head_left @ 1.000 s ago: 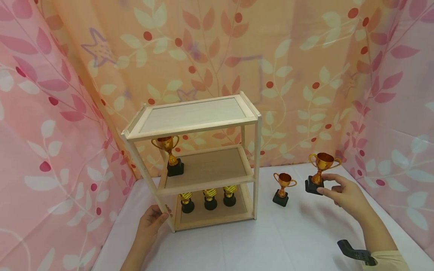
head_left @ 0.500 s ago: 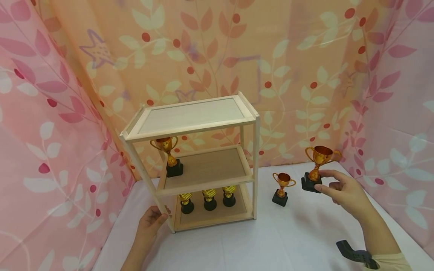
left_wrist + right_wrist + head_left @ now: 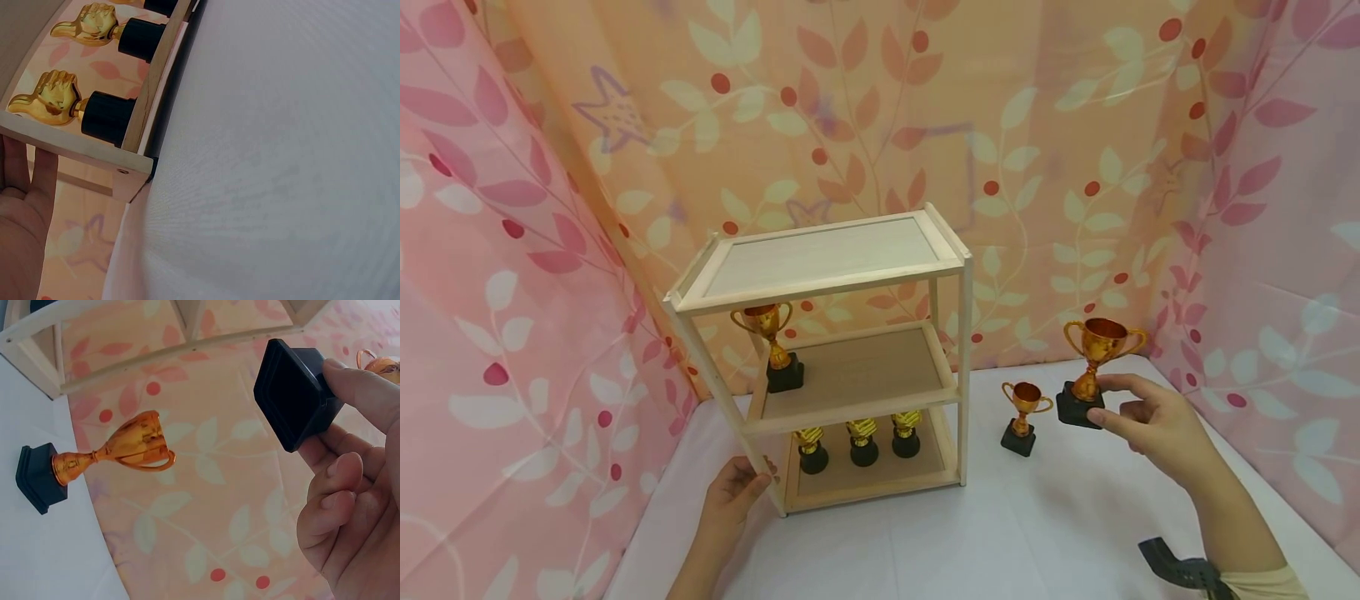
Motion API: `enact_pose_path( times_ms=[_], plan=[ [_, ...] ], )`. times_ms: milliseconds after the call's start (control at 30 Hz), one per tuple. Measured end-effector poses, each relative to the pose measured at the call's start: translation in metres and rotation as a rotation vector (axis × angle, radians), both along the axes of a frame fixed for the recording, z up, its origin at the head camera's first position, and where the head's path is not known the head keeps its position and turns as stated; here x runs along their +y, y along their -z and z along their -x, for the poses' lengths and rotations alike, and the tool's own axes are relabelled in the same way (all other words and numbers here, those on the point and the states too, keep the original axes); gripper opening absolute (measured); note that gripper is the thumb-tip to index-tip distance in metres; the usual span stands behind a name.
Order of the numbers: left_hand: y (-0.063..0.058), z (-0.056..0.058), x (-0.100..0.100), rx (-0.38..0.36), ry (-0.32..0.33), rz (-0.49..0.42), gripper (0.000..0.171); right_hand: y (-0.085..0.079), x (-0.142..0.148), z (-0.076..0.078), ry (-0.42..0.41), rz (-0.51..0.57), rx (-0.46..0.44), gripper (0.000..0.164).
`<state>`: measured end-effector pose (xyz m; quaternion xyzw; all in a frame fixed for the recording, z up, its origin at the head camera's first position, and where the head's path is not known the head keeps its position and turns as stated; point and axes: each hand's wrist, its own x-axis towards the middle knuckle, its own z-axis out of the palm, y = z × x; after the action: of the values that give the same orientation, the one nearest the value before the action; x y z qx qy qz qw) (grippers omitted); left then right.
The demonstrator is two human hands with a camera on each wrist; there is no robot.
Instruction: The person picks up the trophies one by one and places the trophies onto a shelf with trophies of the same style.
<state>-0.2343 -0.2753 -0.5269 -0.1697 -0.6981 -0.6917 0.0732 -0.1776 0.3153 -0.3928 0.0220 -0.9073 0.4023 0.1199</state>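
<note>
My right hand (image 3: 1150,425) pinches a gold two-handled trophy cup (image 3: 1101,343) by its black base, held up off the table at the right. In the right wrist view the underside of that base (image 3: 290,394) faces the camera. A smaller trophy cup (image 3: 1022,412) stands on the table just left of it. My left hand (image 3: 733,492) grips the front left post of a wooden three-tier shelf (image 3: 853,415). On the middle tier, at the left, stands another trophy cup (image 3: 778,350). Three thumbs-up trophies (image 3: 56,100) line the bottom tier, their tops partly hidden in the head view.
White cloth (image 3: 925,542) covers the table. Patterned curtains (image 3: 850,100) enclose the back and both sides. The shelf's top panel (image 3: 827,254) bears nothing. A black curved piece (image 3: 1176,568) is at the right wrist.
My right hand has raised the trophy cup slightly and carried it a little left, closer to the smaller cup. The left hand stays on the shelf post.
</note>
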Motion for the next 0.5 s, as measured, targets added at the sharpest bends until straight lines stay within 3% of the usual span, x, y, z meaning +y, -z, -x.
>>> enact_pose_path(
  times_ms=[267, 500],
  plan=[
    [0.001, 0.001, -0.001, 0.042, 0.038, -0.026, 0.019, -0.007, -0.015, -0.007, -0.026, 0.015, 0.026, 0.043],
    [0.001, 0.0, 0.0, 0.02, 0.009, -0.021, 0.019, -0.01, -0.026, -0.012, -0.05, 0.012, 0.056, 0.041]
  ],
)
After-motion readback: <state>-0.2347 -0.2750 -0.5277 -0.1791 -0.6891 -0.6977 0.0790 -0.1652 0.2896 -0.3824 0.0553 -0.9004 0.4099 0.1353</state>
